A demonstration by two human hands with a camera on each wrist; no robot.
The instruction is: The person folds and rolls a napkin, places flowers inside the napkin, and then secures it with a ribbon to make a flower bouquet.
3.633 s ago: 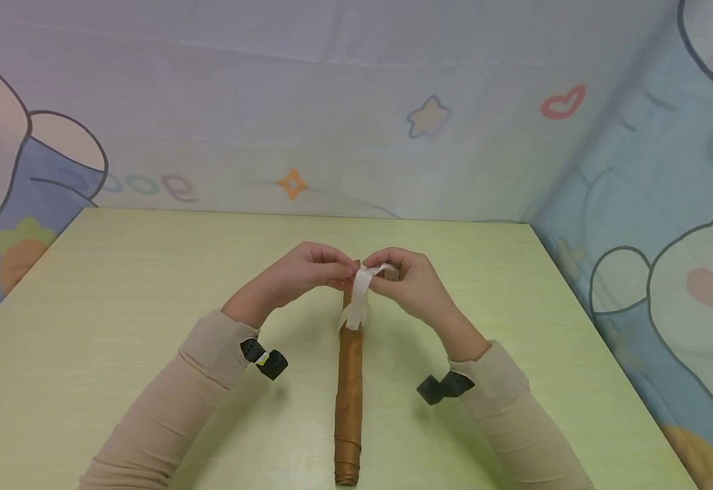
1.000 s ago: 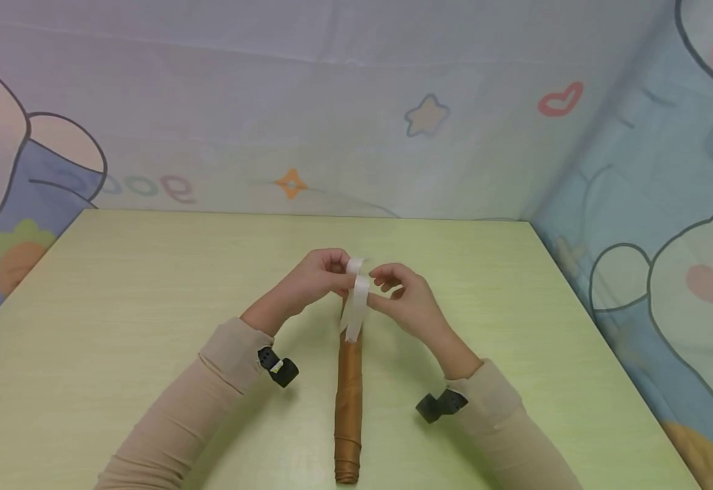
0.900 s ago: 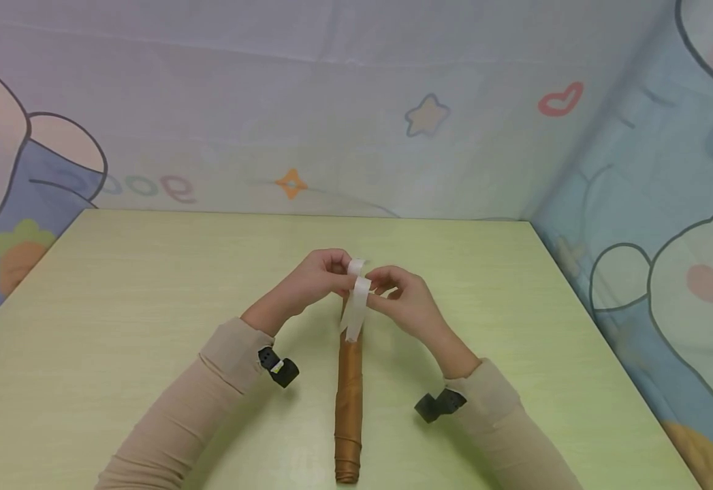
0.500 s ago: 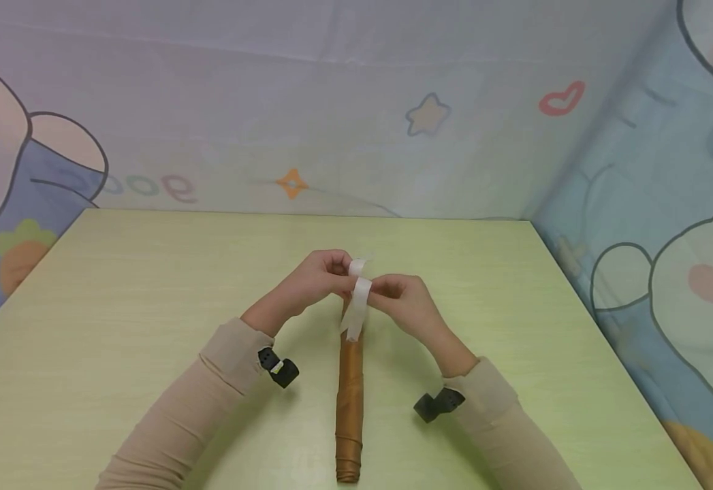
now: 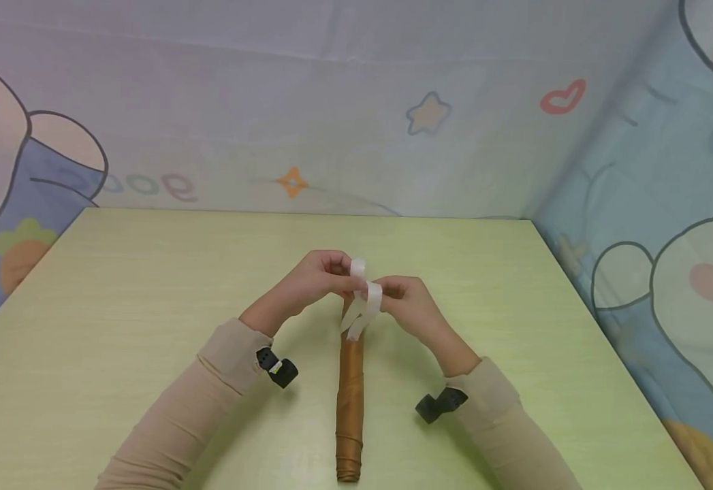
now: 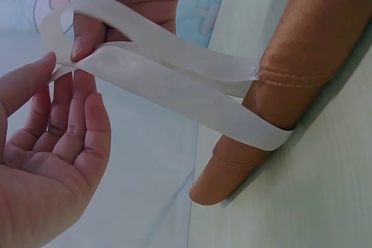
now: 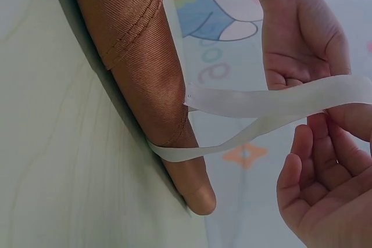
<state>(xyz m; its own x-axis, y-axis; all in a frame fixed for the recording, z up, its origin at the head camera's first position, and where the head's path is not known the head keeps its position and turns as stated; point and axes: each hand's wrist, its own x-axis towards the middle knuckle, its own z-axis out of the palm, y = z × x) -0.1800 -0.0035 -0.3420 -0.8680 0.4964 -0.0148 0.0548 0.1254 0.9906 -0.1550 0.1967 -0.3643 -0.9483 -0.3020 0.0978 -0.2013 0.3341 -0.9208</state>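
Observation:
A long roll of shiny brown cloth (image 5: 350, 401) lies lengthwise on the table, its narrow end away from me. A white ribbon (image 6: 145, 88) goes round the roll near that end; in the right wrist view one part of it starts at a stitched seam. My left hand (image 5: 307, 279) pinches the ribbon between thumb and fingers above the roll, a white loop standing over its fingertips. Close beside it, my right hand (image 5: 414, 306) pinches the other part, which bends in a loop before its fingertips. In the left wrist view, both hands' fingertips meet where the ribbon crosses.
The pale wooden table (image 5: 148, 272) ends at a back edge against a printed cloth backdrop (image 5: 356, 102). A second printed cloth (image 5: 656, 204) hangs along the right side. Small black cameras sit on both wrists.
A second ago my right fingers were spread beside the ribbon; they have since closed on it. The front loop has swung a little right. My left hand has hardly moved.

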